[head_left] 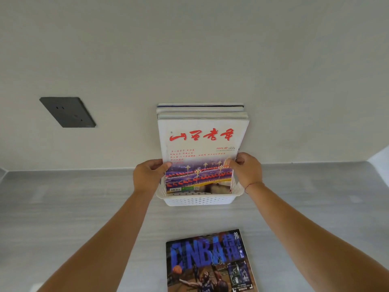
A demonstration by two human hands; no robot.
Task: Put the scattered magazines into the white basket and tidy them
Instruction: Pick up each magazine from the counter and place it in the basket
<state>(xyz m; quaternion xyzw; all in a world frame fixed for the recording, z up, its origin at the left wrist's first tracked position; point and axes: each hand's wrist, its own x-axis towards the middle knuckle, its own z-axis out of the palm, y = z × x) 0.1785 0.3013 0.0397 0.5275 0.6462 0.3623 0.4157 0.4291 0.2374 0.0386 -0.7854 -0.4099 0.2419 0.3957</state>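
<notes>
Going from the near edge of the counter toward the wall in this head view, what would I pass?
Basketball magazine lying flat → white basket → red-titled magazine standing in it, held by left hand and right hand → more magazines behind → wall.

White perforated basket (197,200); red-lettered white magazine (201,144).

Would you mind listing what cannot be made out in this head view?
- Magazines behind the front magazine: covers hidden by it; only top edges show.
- White basket floor: hidden by the magazines.
- NBA magazine: bottom cut off by the frame.
- Front magazine's small print: too small to read.
</notes>
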